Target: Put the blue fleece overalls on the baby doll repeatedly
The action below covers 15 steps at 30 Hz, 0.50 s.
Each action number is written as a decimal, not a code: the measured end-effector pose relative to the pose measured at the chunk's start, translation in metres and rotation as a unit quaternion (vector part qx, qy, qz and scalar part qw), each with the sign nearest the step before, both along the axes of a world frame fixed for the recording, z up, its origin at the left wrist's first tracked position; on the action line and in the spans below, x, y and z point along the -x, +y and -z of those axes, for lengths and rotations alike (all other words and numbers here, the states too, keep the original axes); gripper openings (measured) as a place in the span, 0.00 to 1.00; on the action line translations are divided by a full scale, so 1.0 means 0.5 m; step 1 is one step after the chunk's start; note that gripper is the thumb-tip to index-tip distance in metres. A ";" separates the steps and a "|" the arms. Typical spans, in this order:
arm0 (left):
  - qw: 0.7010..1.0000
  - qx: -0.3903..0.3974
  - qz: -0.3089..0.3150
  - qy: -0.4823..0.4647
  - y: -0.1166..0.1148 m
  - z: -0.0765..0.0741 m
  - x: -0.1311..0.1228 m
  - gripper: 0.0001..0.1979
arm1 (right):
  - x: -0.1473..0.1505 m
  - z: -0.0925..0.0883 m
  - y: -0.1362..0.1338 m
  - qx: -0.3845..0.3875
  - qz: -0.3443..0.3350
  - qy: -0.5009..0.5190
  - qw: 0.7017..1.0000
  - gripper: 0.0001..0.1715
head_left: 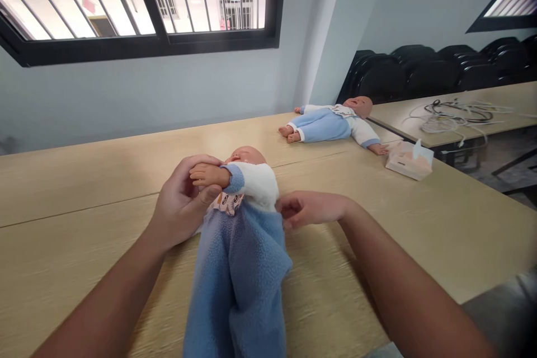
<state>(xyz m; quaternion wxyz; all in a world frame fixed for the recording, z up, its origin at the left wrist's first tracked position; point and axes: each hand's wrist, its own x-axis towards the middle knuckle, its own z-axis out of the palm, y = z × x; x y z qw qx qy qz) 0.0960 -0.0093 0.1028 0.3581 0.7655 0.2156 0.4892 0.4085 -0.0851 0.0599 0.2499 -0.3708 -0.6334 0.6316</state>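
A baby doll [251, 268] in blue fleece trousers and a white top with blue cuffs lies on the table in front of me, turned partly onto its side. Its head is mostly hidden behind its raised arm. My left hand [187, 196] is closed around the doll's hand and wrist, thumb at the wrist and fingers behind. At the doll's other side, near the waist, my right hand [306, 210] has curled fingers pressed against the clothing. The tips of those fingers are partly hidden and slightly blurred.
Farther back on the table [84, 190], a second doll [327, 123] in similar clothes lies face up. Beside its hand stands a tissue box [410, 160]. Tangled cables [457, 114] lie on another table at the right, with stacked black chairs [423, 75] behind. A barred window [146, 0] is ahead.
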 end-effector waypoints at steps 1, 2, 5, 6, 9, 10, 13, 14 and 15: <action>1.000 0.002 0.003 0.000 0.001 0.000 0.001 0.24 | 0.000 0.003 0.002 0.000 -0.002 -0.008 1.000 0.12; 1.000 0.005 0.007 0.001 0.001 0.001 0.001 0.24 | 0.000 0.007 0.007 -0.004 0.004 -0.024 1.000 0.11; 1.000 0.017 0.019 0.006 -0.002 0.003 -0.001 0.25 | 0.005 0.023 0.028 -0.049 0.055 -0.058 0.996 0.10; 1.000 0.020 0.022 0.008 -0.006 0.005 -0.004 0.25 | 0.008 0.026 0.034 -0.059 0.061 -0.057 0.995 0.11; 0.999 0.005 0.021 0.023 -0.023 0.014 -0.019 0.21 | 0.013 0.028 0.040 -0.053 0.053 -0.038 0.996 0.18; 0.999 -0.016 0.020 0.032 -0.031 0.018 -0.027 0.20 | 0.012 0.025 0.039 -0.043 0.066 -0.028 0.996 0.21; 0.992 -0.110 0.029 0.062 -0.061 0.028 -0.054 0.20 | 0.002 0.016 0.030 -0.013 0.156 0.009 0.988 0.23; 0.987 -0.138 0.036 0.070 -0.073 0.030 -0.065 0.21 | -0.002 0.015 0.026 0.002 0.180 0.023 0.983 0.21; 0.983 -0.162 0.044 0.076 -0.084 0.031 -0.078 0.21 | -0.005 0.015 0.023 0.023 0.192 0.038 0.980 0.22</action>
